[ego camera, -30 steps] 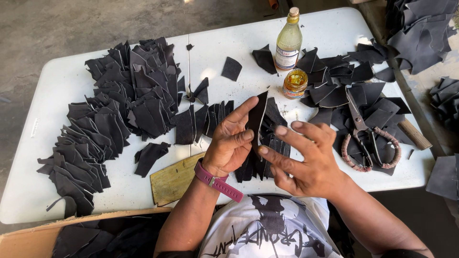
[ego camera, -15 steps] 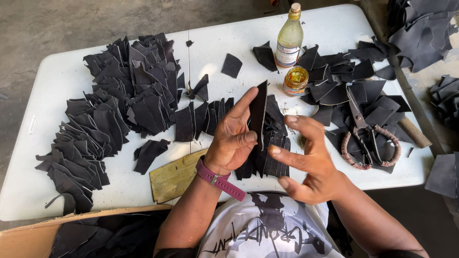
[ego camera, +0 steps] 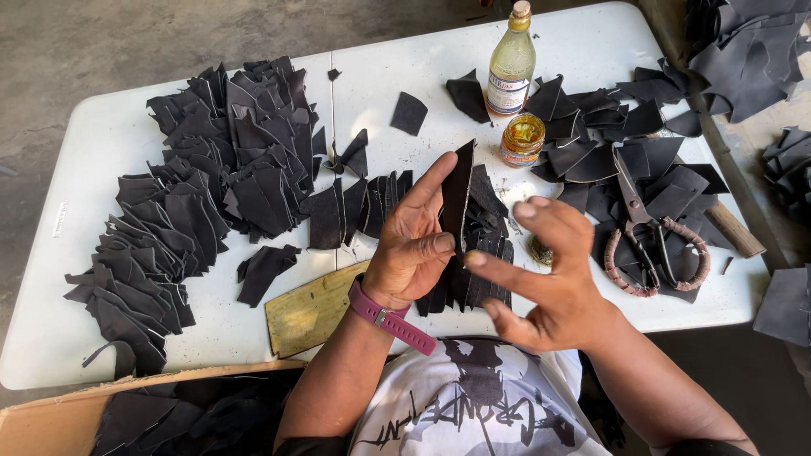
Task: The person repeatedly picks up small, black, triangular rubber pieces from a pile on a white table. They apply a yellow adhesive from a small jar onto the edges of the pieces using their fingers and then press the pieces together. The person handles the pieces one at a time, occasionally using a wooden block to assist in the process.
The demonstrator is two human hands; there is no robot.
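My left hand (ego camera: 416, 241), with a purple wristband, holds a narrow black leather piece (ego camera: 457, 194) upright on its edge between thumb and fingers. My right hand (ego camera: 545, 279) hovers just to its right, fingers spread, holding nothing; its index fingertip points at the lower part of the piece. Under both hands lies a row of similar black strips (ego camera: 473, 283) on the white table (ego camera: 591, 51). A yellowed wooden board (ego camera: 308, 312) lies by my left wrist.
Large heaps of black leather pieces (ego camera: 194, 203) cover the table's left half; more lie at the right (ego camera: 608, 143). A tall bottle of yellowish liquid (ego camera: 512, 63), a small amber jar (ego camera: 522, 139) and big scissors (ego camera: 646, 232) with wrapped handles stand right. A cardboard box (ego camera: 51, 418) sits lower left.
My right hand has lifted off the strips on the table and moved away from the held piece, opening its fingers. The left hand keeps the piece upright.
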